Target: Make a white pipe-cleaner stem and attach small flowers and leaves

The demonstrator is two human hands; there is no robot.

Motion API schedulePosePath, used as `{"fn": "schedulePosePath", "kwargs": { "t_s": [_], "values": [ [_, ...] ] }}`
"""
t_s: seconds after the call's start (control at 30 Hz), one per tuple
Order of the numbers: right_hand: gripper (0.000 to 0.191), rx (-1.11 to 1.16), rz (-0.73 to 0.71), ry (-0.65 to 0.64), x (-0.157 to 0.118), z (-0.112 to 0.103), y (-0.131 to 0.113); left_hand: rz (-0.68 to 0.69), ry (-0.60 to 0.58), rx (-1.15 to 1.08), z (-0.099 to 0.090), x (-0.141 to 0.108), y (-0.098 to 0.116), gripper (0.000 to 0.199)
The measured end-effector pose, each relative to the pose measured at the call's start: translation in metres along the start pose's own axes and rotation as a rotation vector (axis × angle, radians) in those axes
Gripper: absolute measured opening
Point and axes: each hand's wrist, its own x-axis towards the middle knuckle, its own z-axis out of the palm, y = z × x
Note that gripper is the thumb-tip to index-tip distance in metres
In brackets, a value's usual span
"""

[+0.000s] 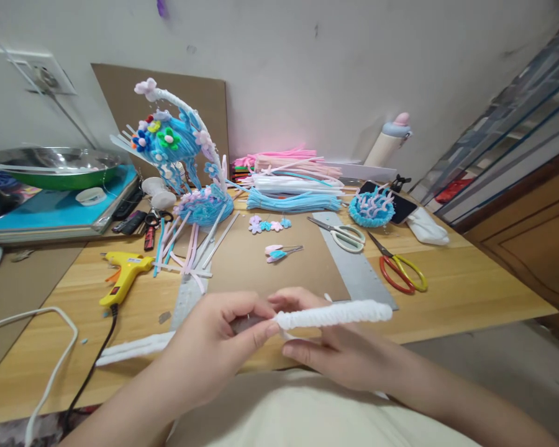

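Observation:
A white fuzzy wrapped rod point(338, 315) extends rightward above my lap, over the table's front edge. My left hand point(223, 335) pinches its left end between thumb and fingers. Straight white fuzzy strips point(133, 349) stick out to the left from behind that hand. Beside and behind the rod is my right hand point(323, 338), its thumb apart from its fingers; a thin white strand passes near the thumb, and whether the fingers grip it is not clear. Small fuzzy flowers point(274, 226) and a pink and blue piece point(279, 252) lie on the brown board point(307, 267).
A yellow glue gun point(128, 273) with its cord lies left. Two scissors, white-handled point(347, 237) and red-and-yellow-handled point(403, 273), lie right. Behind are a blue flower sculpture point(177, 149), stacked pipe cleaners point(293, 183), a blue round piece point(371, 208) and a metal bowl point(51, 177).

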Motion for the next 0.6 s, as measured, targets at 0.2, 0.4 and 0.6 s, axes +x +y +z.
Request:
{"fn": "schedulePosePath", "kwargs": {
  "t_s": [0.2,0.4,0.6],
  "values": [
    [0.026,0.506,0.12,0.004,0.011,0.011,0.012,-0.004,-0.031,-0.009,0.001,-0.003,0.001,0.019],
    [0.021,0.549,0.164,-0.213,0.022,-0.011,0.013,-0.009,-0.165,-0.014,0.002,-0.009,0.002,0.019],
    [0.009,-0.345,-0.228,-0.24,0.021,-0.046,-0.02,0.112,-0.084,0.362,0.009,-0.004,-0.007,0.022]
  ]
}}
